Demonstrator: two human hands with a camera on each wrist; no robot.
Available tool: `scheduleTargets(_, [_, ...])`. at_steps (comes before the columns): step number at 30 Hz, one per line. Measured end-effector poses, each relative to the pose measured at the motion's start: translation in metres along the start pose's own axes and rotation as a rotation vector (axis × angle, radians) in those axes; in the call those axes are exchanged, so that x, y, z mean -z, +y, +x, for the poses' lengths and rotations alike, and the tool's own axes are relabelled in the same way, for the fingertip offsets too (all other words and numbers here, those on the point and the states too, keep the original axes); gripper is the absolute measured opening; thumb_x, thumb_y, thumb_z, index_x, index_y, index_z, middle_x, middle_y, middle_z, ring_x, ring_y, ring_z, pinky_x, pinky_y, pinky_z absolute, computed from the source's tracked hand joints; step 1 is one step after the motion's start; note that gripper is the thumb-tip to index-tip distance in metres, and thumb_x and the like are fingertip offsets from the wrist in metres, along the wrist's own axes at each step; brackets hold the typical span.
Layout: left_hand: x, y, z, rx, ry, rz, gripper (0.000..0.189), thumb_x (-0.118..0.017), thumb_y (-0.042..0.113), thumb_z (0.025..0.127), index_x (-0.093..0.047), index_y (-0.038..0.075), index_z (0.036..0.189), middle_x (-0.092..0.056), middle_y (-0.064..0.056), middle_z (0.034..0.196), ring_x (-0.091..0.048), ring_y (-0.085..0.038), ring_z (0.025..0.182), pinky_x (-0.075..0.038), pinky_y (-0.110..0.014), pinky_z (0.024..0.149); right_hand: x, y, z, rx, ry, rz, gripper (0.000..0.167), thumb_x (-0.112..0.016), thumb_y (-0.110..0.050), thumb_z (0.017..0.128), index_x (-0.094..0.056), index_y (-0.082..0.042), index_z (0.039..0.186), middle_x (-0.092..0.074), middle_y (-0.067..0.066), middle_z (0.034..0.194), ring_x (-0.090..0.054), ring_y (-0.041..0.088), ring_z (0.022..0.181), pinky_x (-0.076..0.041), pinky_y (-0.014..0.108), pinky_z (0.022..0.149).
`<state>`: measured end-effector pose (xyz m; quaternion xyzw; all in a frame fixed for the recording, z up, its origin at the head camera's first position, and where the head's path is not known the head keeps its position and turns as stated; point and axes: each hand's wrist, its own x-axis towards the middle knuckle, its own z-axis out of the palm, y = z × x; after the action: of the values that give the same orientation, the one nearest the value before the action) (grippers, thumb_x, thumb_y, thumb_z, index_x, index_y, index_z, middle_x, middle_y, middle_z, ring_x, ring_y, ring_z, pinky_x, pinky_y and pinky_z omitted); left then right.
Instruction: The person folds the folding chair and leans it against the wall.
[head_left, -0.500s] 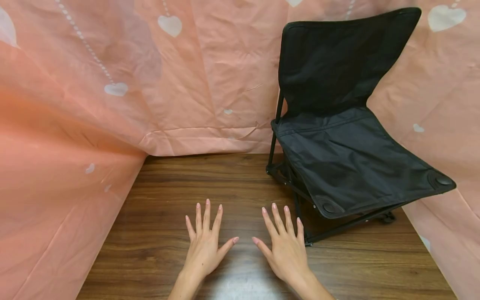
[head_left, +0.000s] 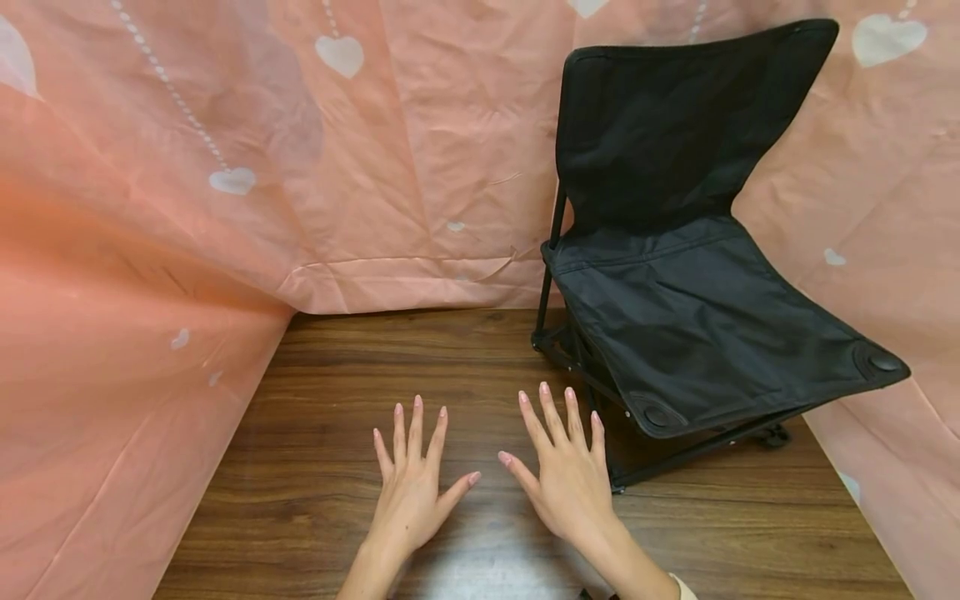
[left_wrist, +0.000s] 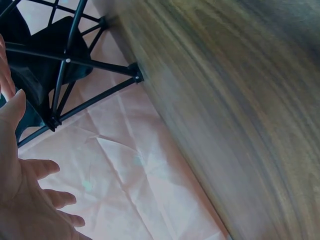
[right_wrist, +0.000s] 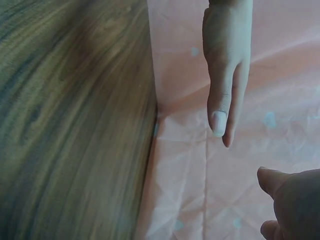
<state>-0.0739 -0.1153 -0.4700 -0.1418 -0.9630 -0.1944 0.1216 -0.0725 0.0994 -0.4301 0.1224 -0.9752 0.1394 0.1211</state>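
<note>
Both hands are held out over the brown wood-grain floor point(head_left: 352, 367) in the head view, palms down and fingers spread. My left hand point(head_left: 408, 496) holds nothing. To its right, apart from it, my right hand point(head_left: 573, 483) is empty too, its fingertips near the front leg of a black folding chair point(head_left: 690, 317). Whether they touch the chair is not plain. The left wrist view shows the left hand point(left_wrist: 30, 185) with the chair's crossed frame point(left_wrist: 95, 62) beyond. In the right wrist view, the left hand point(right_wrist: 227, 65) appears opposite part of the right hand point(right_wrist: 300, 205).
Pink cloth point(head_left: 427, 167) printed with pale hearts hangs behind and at both sides, its lower edge meeting the floor. The chair stands at the right, against the back cloth. A small dark thing point(head_left: 592, 594) shows by the right forearm at the bottom edge.
My right hand has moved slightly forward, and a light sleeve edge now shows at its forearm. The left hand has barely moved. The chair stays in place.
</note>
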Motion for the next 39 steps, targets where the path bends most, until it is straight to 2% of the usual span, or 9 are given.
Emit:
scheduleTargets(6, [0.009,0.004,0.006,0.008,-0.026,0.008,0.097,-0.063,0.059,0.085,-0.016,0.012,0.156,0.011,-0.017,0.162,0.013,-0.045,0.148,0.004,-0.076,0.111,0.008,-0.002,0.005,-0.016,-0.046,0.018,0.079,-0.046,-0.062,0.093,-0.018,-0.024,0.156,-0.007,0.008,0.162,-0.002,0.036,0.15,-0.011,0.071,0.115])
scheduleTargets(18, [0.025,0.013,0.018,-0.018,-0.005,0.006,0.097,-0.062,0.058,0.086,-0.012,0.015,0.157,0.011,-0.015,0.163,0.011,-0.043,0.149,-0.001,-0.075,0.112,0.027,-0.007,0.012,0.002,-0.005,0.033,0.08,-0.048,-0.061,0.093,-0.013,-0.026,0.156,-0.004,0.006,0.163,0.001,0.035,0.151,-0.012,0.071,0.115])
scheduleTargets(26, [0.029,0.02,0.024,-0.09,0.078,0.002,0.091,-0.06,0.056,0.088,-0.018,0.013,0.156,-0.008,-0.016,0.163,-0.008,-0.043,0.149,-0.017,-0.069,0.115,0.052,-0.003,0.02,-0.015,0.017,0.003,0.081,-0.045,-0.062,0.094,-0.005,-0.031,0.156,-0.004,0.003,0.164,0.003,0.035,0.151,-0.01,0.07,0.116])
scheduleTargets(33, [0.031,0.029,0.031,-0.146,0.13,0.015,0.095,-0.061,0.059,0.087,-0.013,0.017,0.157,-0.003,-0.013,0.164,-0.004,-0.038,0.151,-0.017,-0.064,0.118,0.072,0.012,0.029,-0.051,0.058,-0.002,0.079,-0.042,-0.065,0.094,-0.006,-0.032,0.156,-0.004,0.002,0.164,0.002,0.036,0.152,-0.008,0.069,0.116])
scheduleTargets(39, [0.031,0.038,0.037,-0.204,0.17,-0.006,0.093,-0.058,0.061,0.087,-0.018,0.013,0.156,-0.006,-0.015,0.164,-0.005,-0.039,0.151,-0.014,-0.064,0.118,0.088,0.029,0.033,-0.063,0.1,0.017,0.079,-0.044,-0.062,0.095,-0.008,-0.029,0.156,-0.004,0.005,0.163,0.008,0.033,0.151,0.0,0.069,0.117])
